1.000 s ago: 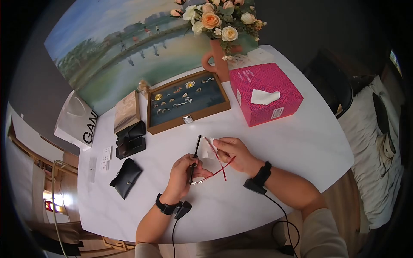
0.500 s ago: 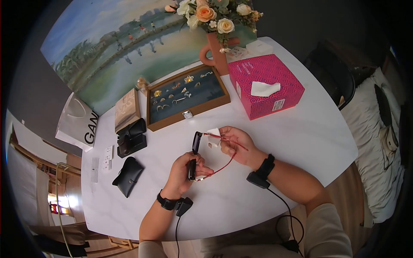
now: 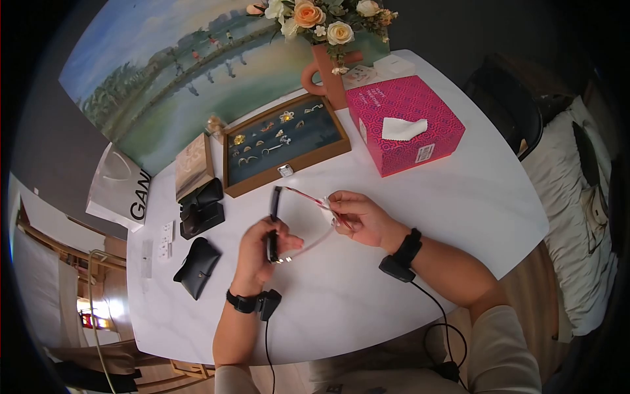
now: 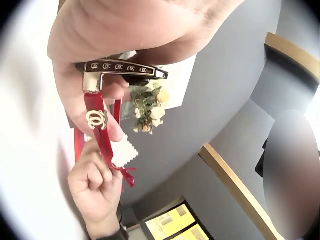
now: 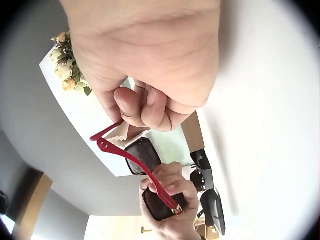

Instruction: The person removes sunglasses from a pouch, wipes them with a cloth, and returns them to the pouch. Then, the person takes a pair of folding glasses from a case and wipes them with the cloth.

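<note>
Dark-lensed sunglasses [image 3: 275, 202] with red temples are held up over the white table. My left hand [image 3: 252, 253] grips them by the front, around one lens. The temples point toward my right hand [image 3: 364, 222], which pinches a small white cloth [image 5: 119, 132] with a zigzag edge around one temple. The other red temple [image 5: 155, 181] runs free between the hands in the right wrist view. Its gold emblem [image 4: 96, 119] shows close up in the left wrist view. My right fingers cover part of the cloth.
A wooden jewelry case [image 3: 289, 164] stands behind the hands, with a pink patterned box [image 3: 407, 102] to its right. At left lie a black pouch [image 3: 197, 268] and an opened dark glasses case [image 3: 202, 213]. A flower vase [image 3: 328, 75] and paper bag [image 3: 118, 187] stand farther back.
The left hand has moved left and slightly up with the sunglasses, turning their front. My right hand has shifted along the temples with the cloth. The head view has tilted slightly.
</note>
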The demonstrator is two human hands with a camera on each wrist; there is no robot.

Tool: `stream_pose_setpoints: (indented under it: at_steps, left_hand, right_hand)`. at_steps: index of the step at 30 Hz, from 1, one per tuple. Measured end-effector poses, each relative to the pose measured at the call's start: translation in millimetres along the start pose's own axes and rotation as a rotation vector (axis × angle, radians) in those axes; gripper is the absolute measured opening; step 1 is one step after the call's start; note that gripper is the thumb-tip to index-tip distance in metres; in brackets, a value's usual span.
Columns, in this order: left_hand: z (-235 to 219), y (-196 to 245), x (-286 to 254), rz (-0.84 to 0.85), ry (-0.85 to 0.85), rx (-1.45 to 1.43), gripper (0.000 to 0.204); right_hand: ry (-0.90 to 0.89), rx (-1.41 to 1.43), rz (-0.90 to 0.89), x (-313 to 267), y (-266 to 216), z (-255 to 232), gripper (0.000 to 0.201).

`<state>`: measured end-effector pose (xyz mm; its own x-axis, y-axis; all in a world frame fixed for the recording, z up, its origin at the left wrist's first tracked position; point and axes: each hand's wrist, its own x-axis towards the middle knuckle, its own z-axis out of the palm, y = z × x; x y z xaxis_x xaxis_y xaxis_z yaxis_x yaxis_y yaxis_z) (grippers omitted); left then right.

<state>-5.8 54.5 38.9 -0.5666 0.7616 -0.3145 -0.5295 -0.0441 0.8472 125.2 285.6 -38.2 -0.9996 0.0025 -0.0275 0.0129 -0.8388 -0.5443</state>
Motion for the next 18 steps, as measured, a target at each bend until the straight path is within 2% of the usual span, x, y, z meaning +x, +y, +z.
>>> stream_pose_setpoints:
  at_steps: [2, 4, 6, 7, 9, 10, 12, 13, 16, 18]
  left_hand:
    - [-9, 6, 4, 0.062, 0.062, -0.058, 0.018]
    - [-20, 12, 6, 0.120, 0.033, -0.149, 0.018]
    - [-25, 13, 6, 0.198, 0.012, -0.253, 0.016]
    - [-20, 14, 3, 0.198, 0.014, -0.251, 0.016]
    - [-3, 11, 0, 0.249, 0.154, -0.166, 0.015]
    - [-1, 7, 0, 0.273, 0.144, -0.137, 0.015]
    - [4, 3, -1, 0.325, 0.149, -0.114, 0.014]
    - [6, 2, -2, 0.375, 0.153, -0.088, 0.014]
    - [17, 5, -7, 0.348, 0.145, -0.052, 0.014]
    - [16, 0, -6, 0.359, 0.111, -0.047, 0.014]
  right_hand:
    - [0.003, 0.031, 0.003, -1, -1, -3, 0.008]
    - [0.006, 0.059, 0.007, 0, -1, -2, 0.007]
    - [0.088, 0.017, -0.041, -1, -2, 3, 0.006]
    - [0.087, 0.020, -0.041, -1, -1, 8, 0.006]
    - [0.187, -0.162, -0.150, -3, 4, 19, 0.008]
    - [0.186, -0.163, -0.147, -3, 7, 20, 0.008]
    - [0.320, -0.304, -0.318, -4, 10, 21, 0.012]
    - [0.319, -0.305, -0.316, -4, 12, 20, 0.012]
    - [0.329, -0.328, -0.391, -6, 12, 24, 0.012]
    - [0.266, -0.440, -0.401, -9, 9, 39, 0.013]
